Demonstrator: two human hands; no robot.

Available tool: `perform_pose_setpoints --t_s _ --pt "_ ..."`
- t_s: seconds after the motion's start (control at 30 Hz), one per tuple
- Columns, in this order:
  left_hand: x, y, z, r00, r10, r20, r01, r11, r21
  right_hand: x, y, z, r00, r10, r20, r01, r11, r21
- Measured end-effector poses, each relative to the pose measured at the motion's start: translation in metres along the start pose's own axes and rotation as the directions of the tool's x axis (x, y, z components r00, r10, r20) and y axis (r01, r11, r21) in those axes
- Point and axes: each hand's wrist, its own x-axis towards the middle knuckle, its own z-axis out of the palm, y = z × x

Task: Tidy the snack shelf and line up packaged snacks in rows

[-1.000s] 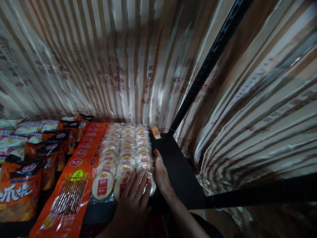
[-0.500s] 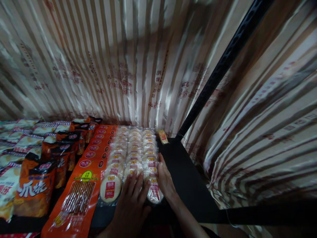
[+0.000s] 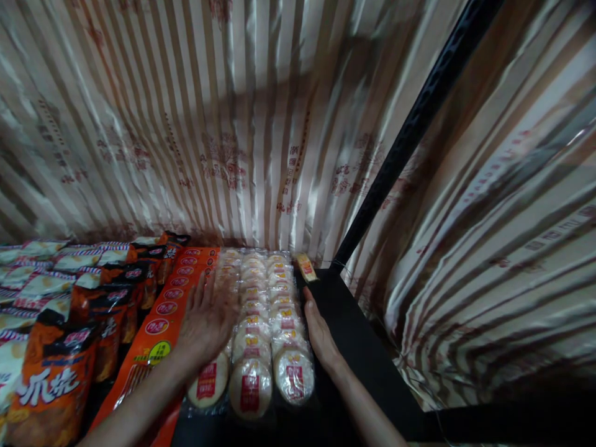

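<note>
Round pale biscuits in clear wrappers with red labels (image 3: 251,388) lie overlapping in three columns on a black shelf (image 3: 358,354). My left hand (image 3: 209,320) is stretched out with fingers apart over the left column and the edge of the orange snack packs (image 3: 170,307); whether it touches them I cannot tell. Along the outer side of the right column (image 3: 293,375) my right hand (image 3: 322,335) stands on edge, its fingers straight and holding nothing. Part of the left column is hidden behind my left hand.
Orange and black snack bags (image 3: 51,379) stand in a row at the left, with white bags (image 3: 40,285) beyond them. A small yellow packet (image 3: 306,267) lies at the back corner beside a black slanting post (image 3: 386,167). Striped, wrinkled sheeting (image 3: 261,124) hangs behind.
My left hand has moved from the front of the middle column up and left, uncovering that column's front biscuit. My right hand has shifted slightly right. The view has tilted a little.
</note>
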Motion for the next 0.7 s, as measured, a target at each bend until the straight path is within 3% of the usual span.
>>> perform_pose_setpoints --t_s 0.07,0.17,0.3,0.4,0.6,0.67,0.7 --pt "0.012 -0.002 0.0 0.988 -0.04 0.151 0.042 0.999 -0.012 0.003 -0.001 0.002 1.0 0.01 0.021 -0.01 1.0 -0.003" --pt "0.022 0.001 -0.001 0.925 -0.083 0.372 0.098 0.995 -0.021 0.003 -0.002 0.006 0.998 0.024 0.05 -0.025 1.0 0.007" --pt "0.022 0.007 0.003 0.842 -0.124 0.525 0.168 0.985 -0.037 0.002 0.0 0.011 0.997 0.026 0.072 -0.028 0.999 0.025" --pt "0.017 0.007 0.009 0.847 -0.13 0.515 0.181 0.982 -0.051 0.003 0.001 0.012 0.997 0.043 0.063 -0.047 0.997 0.055" --pt "0.025 -0.012 0.033 0.947 -0.083 0.311 0.111 0.991 -0.071 0.021 -0.008 0.003 1.0 0.017 0.016 -0.018 0.994 0.11" --pt "0.033 -0.027 0.044 0.971 -0.021 0.238 0.04 0.996 -0.074 0.031 -0.013 0.002 1.0 0.014 0.028 -0.017 0.993 0.117" --pt "0.037 -0.034 0.05 0.974 0.066 0.214 -0.053 0.996 -0.068 0.036 -0.015 0.003 0.999 0.019 0.039 -0.024 0.992 0.125"
